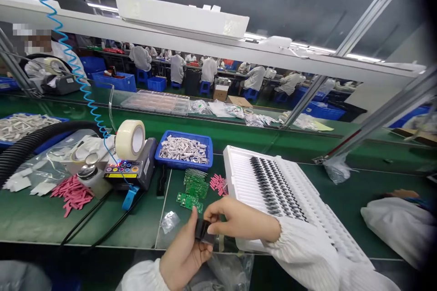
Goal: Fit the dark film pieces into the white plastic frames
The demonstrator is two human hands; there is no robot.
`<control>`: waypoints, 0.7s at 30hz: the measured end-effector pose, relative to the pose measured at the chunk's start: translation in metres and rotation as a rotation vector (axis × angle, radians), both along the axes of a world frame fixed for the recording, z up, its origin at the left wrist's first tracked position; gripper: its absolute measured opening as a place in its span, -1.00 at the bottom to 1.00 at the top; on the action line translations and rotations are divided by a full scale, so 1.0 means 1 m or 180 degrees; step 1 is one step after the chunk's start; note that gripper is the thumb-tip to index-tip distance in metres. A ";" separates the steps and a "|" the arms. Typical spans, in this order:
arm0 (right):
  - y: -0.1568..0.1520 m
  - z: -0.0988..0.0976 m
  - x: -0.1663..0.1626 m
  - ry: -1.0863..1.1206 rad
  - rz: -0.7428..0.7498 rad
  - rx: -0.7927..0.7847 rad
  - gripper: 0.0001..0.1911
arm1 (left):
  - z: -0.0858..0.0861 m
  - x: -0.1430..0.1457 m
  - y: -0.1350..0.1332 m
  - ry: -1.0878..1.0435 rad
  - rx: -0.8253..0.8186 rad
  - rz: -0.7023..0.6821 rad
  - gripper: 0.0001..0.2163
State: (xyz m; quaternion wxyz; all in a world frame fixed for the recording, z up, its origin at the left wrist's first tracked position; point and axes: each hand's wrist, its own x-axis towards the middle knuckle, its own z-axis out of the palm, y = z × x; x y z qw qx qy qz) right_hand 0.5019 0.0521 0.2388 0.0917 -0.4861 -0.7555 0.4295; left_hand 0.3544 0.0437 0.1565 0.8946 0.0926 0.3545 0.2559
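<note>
My left hand [186,251] is closed around a small black plastic part [202,231] near the table's front edge. From the right, my right hand [229,219] pinches the same part between thumb and fingers, hiding some of it. Just beyond my hands lie several green circuit boards [195,185], partly overlapping. Beside them is a small pile of pink strips [218,183]. A crumpled clear plastic bag [170,222] rests left of my left hand. Under my right forearm extends a white foam tray [239,177] with rows of black parts [276,186].
A blue bin [210,151] of white pieces stands at the back. Left are a tape dispenser [145,177] with a tape roll [130,140], a metal-topped bottle [94,182], more pink strips [72,193] and a black hose [48,134]. A blue coiled hose [89,100] hangs down.
</note>
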 end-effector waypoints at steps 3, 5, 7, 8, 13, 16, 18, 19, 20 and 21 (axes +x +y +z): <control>0.006 -0.010 -0.002 -0.0177 0.0001 -0.0143 -0.94 | -0.001 -0.002 -0.004 0.0040 0.0059 0.0073 -0.66; 0.010 -0.014 -0.002 -0.0227 0.0025 -0.0155 -0.94 | -0.003 -0.003 -0.005 0.0011 0.0065 0.0139 -0.66; 0.012 -0.015 -0.004 -0.0278 0.0044 -0.0160 -0.95 | -0.005 -0.005 -0.005 -0.0103 0.0040 0.0188 -0.66; 0.012 -0.015 -0.006 -0.0304 0.0051 -0.0164 -0.95 | -0.006 -0.006 -0.005 -0.0188 0.0017 0.0187 -0.65; 0.011 -0.011 -0.011 -0.0405 0.0141 -0.0217 -0.92 | -0.006 -0.011 -0.004 -0.0620 -0.0140 -0.0045 -0.53; 0.011 -0.013 -0.010 -0.0466 0.0221 -0.0210 -0.92 | -0.005 -0.013 -0.005 -0.0674 -0.0081 -0.0154 -0.54; 0.011 -0.015 -0.011 -0.0525 0.0208 -0.0099 -0.93 | -0.005 -0.013 -0.005 -0.0531 -0.0043 -0.0147 -0.58; 0.011 -0.016 -0.012 -0.0560 0.0177 0.0002 -0.93 | -0.006 -0.013 -0.005 -0.0438 -0.0025 -0.0114 -0.61; 0.010 -0.016 -0.014 -0.0597 0.0131 0.0132 -0.93 | -0.007 -0.013 -0.005 -0.0353 -0.0004 -0.0072 -0.63; 0.008 -0.016 -0.016 -0.0635 0.0076 0.0273 -0.93 | -0.009 -0.013 -0.005 -0.0292 0.0014 -0.0023 -0.66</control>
